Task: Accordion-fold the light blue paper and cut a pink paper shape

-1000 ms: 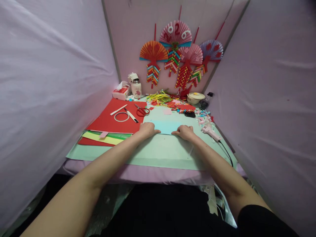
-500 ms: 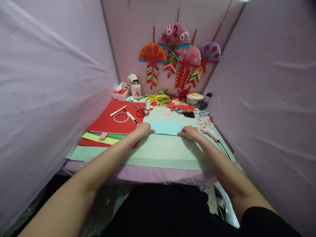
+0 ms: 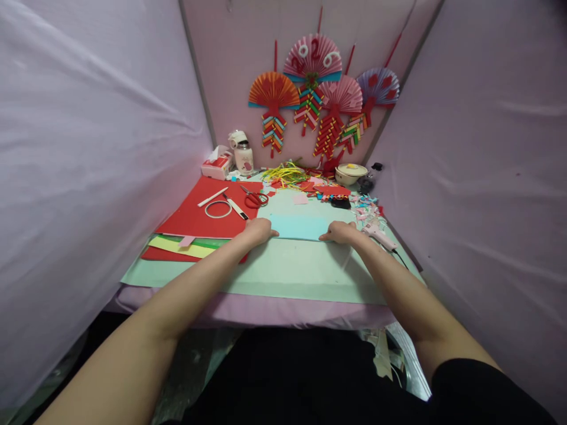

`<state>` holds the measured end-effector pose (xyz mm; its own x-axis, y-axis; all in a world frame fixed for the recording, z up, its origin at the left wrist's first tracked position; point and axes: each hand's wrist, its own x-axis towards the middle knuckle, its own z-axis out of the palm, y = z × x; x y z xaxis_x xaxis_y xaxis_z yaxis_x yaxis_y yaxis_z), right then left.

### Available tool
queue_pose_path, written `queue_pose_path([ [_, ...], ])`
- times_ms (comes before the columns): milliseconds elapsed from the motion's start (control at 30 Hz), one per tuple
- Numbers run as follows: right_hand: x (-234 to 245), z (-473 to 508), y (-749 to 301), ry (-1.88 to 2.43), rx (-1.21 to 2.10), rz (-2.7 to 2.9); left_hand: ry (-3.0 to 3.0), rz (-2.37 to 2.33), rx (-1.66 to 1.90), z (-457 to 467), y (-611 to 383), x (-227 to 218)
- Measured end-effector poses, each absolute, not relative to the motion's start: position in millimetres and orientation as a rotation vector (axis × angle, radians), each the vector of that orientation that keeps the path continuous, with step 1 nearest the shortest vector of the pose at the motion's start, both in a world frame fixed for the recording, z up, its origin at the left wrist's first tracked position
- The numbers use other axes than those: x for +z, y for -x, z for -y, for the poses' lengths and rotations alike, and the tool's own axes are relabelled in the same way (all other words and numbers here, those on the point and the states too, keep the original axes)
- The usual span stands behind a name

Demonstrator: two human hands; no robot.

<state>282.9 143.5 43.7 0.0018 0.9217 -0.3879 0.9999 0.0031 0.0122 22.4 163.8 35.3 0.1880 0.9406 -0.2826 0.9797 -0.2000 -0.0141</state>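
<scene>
A light blue sheet of paper [image 3: 299, 227] lies flat on the pale green table cover, its long near edge toward me. My left hand [image 3: 260, 231] grips its near left corner with fingers curled and thumb along the edge. At the near right corner my right hand [image 3: 339, 232] pinches the same sheet. Beside my left hand rest a white craft knife [image 3: 237, 208] and red-handled scissors [image 3: 256, 199] on red paper [image 3: 190, 215]. A pale pink glue gun [image 3: 380, 236] lies just right of my right hand.
A roll of tape [image 3: 218, 209] and a white pen-like stick [image 3: 213, 196] lie on the red paper. Farther back are yellow strips [image 3: 286, 175], a lidded bowl [image 3: 351, 173], a bottle [image 3: 243, 156] and a tissue box [image 3: 217, 163]. Paper fans [image 3: 273, 91] hang on the wall.
The view has shifted very slightly. Both hands stay at the near corners of the blue paper, with little visible movement.
</scene>
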Motion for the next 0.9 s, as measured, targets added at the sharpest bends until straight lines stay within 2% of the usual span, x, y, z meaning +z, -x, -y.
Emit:
queue_pose_path([
  [333, 47, -141, -281, -2.01, -0.35, -1.98, -2.271, -1.938, -0.303, -154, -27, 40],
  [433, 39, -132, -283, -2.08, -0.206, -2.107, -2.442, -1.938, -0.066, -138, -25, 37],
  [567, 23, -111, -282, -2.046, -0.039, -2.459, -2.748, -1.599, 0.205, -120, -29, 25],
  [667, 15, -96, -277, -1.895, 0.024, -2.571, -2.841, -1.413, 0.164, -111, -35, 20],
  [900, 18, -86, -266, -1.556, 0.172, -2.527, -2.905, -1.387, 0.014, -102, -41, 23],
])
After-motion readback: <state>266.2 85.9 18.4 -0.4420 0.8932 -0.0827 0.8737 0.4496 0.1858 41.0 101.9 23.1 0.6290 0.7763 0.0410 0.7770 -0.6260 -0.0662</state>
